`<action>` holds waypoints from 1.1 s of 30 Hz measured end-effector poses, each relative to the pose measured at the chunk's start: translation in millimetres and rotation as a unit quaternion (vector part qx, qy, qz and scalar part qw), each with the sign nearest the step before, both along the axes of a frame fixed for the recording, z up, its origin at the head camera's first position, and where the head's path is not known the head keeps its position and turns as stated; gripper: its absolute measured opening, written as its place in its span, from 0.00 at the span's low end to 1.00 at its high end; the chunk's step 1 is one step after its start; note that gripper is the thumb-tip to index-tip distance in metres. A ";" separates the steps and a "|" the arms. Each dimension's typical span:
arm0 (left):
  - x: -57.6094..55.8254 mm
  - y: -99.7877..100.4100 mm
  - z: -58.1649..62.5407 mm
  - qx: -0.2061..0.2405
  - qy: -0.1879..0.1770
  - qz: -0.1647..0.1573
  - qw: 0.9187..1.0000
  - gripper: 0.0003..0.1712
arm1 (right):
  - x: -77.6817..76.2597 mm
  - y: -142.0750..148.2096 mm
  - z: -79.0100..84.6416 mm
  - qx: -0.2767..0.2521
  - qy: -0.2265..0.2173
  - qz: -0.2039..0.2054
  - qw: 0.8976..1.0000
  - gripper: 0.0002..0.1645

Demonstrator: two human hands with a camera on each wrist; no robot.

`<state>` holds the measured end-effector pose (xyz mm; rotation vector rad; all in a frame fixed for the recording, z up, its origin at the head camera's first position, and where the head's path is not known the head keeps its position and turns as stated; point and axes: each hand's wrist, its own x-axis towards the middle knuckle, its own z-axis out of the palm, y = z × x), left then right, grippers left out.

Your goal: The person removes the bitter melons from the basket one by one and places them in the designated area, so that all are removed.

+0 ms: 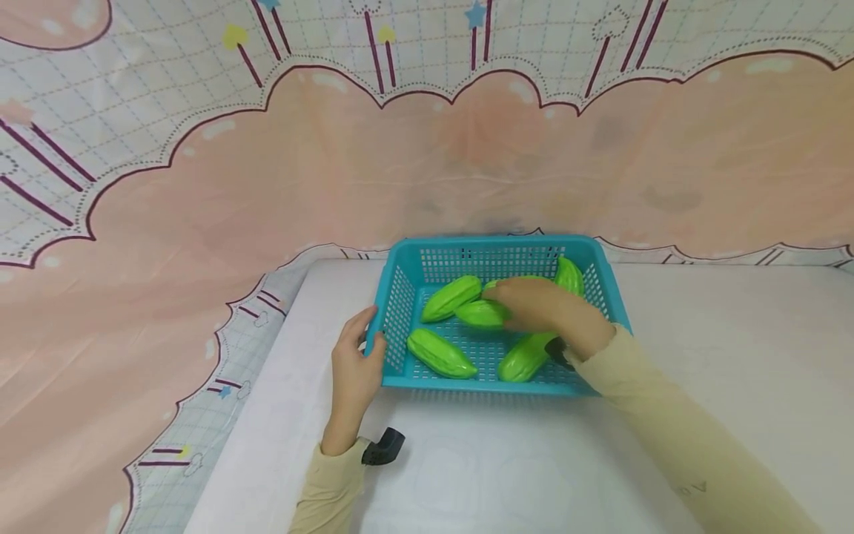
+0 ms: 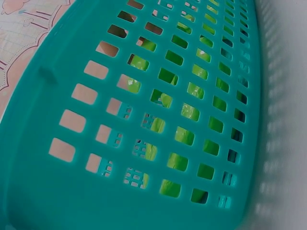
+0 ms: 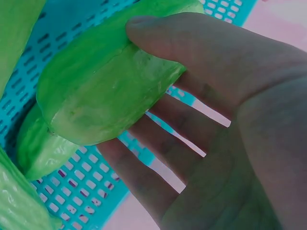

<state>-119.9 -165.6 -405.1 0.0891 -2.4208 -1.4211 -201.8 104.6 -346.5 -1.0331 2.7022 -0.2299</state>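
A blue-green plastic basket (image 1: 480, 385) holds several green, ridged gourds that look smooth and glossy. My right hand (image 1: 534, 300) reaches into it from the right. In the right wrist view that hand holds one gourd (image 3: 110, 91), thumb on its upper side and fingers spread along the other side. My left hand (image 1: 356, 367) rests against the basket's left wall, its fingers extended and its thumb at the rim. The left wrist view shows the perforated outer wall (image 2: 144, 201), with green showing through the holes; the left hand is hidden there.
One gourd (image 1: 440, 354) lies at the front left of the basket, another (image 1: 451, 298) behind it. A third gourd (image 1: 569, 276) leans at the back right corner. Under the basket is a white tabletop (image 1: 494, 460), with a printed pink cloth (image 1: 400, 170) hanging behind.
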 end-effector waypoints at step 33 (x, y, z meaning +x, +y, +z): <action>1.4 -0.3 -3.3 -0.001 0.015 -0.001 1.000 0.25 | 26.6 46.8 9.6 -0.053 0.017 -0.049 0.997 0.31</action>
